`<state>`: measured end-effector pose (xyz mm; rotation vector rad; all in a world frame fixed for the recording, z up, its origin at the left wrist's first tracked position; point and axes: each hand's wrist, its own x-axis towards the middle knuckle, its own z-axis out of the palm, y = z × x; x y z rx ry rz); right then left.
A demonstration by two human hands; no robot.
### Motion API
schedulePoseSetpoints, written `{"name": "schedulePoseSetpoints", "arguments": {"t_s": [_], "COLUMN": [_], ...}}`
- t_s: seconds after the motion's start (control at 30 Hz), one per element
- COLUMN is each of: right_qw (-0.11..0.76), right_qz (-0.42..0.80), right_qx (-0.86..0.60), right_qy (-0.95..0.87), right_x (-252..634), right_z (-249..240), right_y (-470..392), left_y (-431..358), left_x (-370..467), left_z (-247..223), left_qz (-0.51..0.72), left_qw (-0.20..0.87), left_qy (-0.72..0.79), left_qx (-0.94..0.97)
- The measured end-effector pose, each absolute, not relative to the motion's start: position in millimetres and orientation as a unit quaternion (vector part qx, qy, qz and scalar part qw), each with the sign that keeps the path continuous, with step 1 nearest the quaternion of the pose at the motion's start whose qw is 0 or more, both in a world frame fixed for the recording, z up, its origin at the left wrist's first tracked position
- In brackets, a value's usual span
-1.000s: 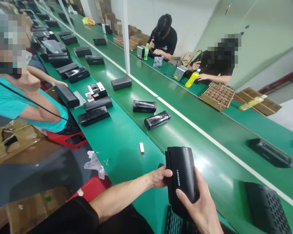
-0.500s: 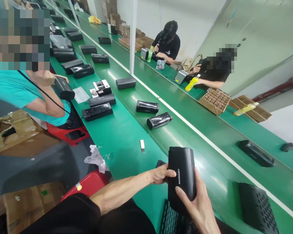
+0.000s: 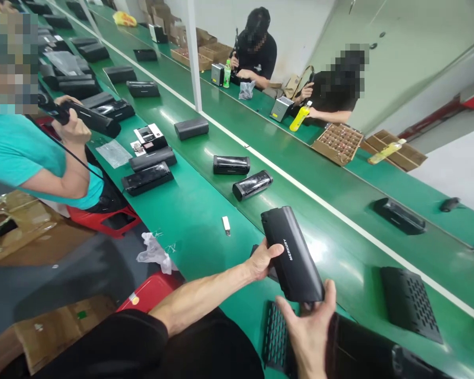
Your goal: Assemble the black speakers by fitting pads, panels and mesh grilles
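Observation:
A black speaker [image 3: 298, 263] marked MERKURY is tilted over the green bench, its lower end toward me. My left hand [image 3: 263, 260] grips its left side, thumb on the face beside the lettering. Around the lower end is my right hand [image 3: 310, 337], thumb lifted off the face and fingertips at the right corner; the rest of those fingers are hidden. Below the speaker lies a black perforated grille panel [image 3: 275, 334]. Another dark piece shows partly behind my left hand. A small white-handled tool [image 3: 226, 225] rests farther up the bench.
Black speakers [image 3: 231, 165] lie along the green conveyor [image 3: 319, 231], with another perforated panel [image 3: 411, 302] at right. A co-worker in a turquoise shirt [image 3: 35, 158] holds a speaker at left. Two people sit opposite, near a partitioned carton [image 3: 337, 143]. A red stool [image 3: 152, 292] stands beside me.
The speaker has swung from upright to a slant, top leftward. My right hand has slid down from its face to its lower end. The turquoise-shirted co-worker has raised a speaker.

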<state>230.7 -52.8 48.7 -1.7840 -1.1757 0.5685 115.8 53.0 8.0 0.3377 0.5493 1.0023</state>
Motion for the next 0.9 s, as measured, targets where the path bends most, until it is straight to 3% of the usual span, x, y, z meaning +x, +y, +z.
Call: {"name": "schedulePoseSetpoints", "arguments": {"t_s": [0.13,0.3,0.47,0.73,0.83,0.9], "right_qw": [0.508,0.462,0.425,0.412,0.396,0.38], "right_qz": [0.17,0.295,0.332,0.371,0.229,0.153], "right_qx": [-0.742,-0.741,-0.742,-0.741,-0.767,-0.739], "right_qy": [-0.403,-0.388,-0.397,-0.38,-0.45,-0.535], "right_x": [219,258,264,262,233,211], "right_z": [37,53,60,44,65,83], "right_y": [-61,-85,-101,-83,-72,-73], "left_y": [50,83,101,61,36,24], "left_x": [104,38,5,18,41,54], "left_z": [9,23,42,12,0,-7], "left_qz": [0.467,0.406,0.293,0.36,0.394,0.405], "left_qw": [0.816,0.77,0.734,0.738,0.762,0.812], "left_qy": [0.278,0.277,0.246,0.378,0.439,0.393], "left_qx": [0.195,0.407,0.562,0.428,0.266,0.147]}}
